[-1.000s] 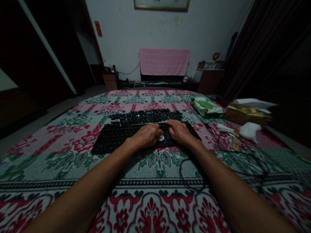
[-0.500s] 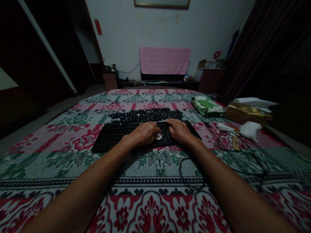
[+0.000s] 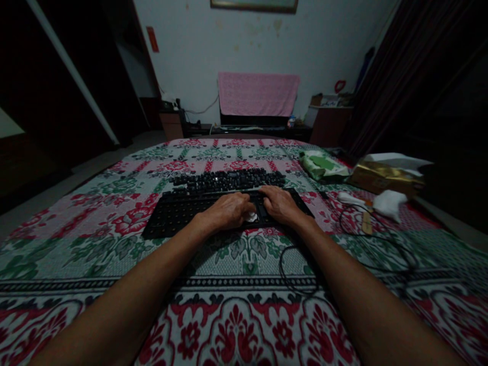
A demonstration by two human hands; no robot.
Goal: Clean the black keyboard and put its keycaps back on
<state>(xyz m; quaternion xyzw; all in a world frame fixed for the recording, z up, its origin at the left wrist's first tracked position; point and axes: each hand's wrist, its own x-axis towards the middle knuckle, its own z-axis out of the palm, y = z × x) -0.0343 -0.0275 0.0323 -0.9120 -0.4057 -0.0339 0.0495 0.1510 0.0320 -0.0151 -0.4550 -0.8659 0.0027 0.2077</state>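
Observation:
A black computer keyboard [image 3: 173,216], stripped of its keycaps, lies across the patterned cover in front of me. My left hand [image 3: 231,209] is closed over a crumpled white tissue [image 3: 251,217] and presses it against the keyboard, right of its middle. My right hand [image 3: 280,203] lies on the right part of the keyboard, with its fingers bent over the far edge and the thumb on the face. Just beyond the keyboard, many loose black keycaps [image 3: 236,179] are spread in a long heap.
At the right are a green pack of wipes [image 3: 323,165], a gold tissue box [image 3: 385,175] and crumpled white tissue [image 3: 389,204]. A small wooden-handled tool [image 3: 366,222] lies among loops of black cable [image 3: 282,264]. The patterned cloth [image 3: 236,259] lies under everything.
My left hand has slid slightly to the right with the tissue over the keyboard. My right hand keeps its hold, and the view has shifted slightly.

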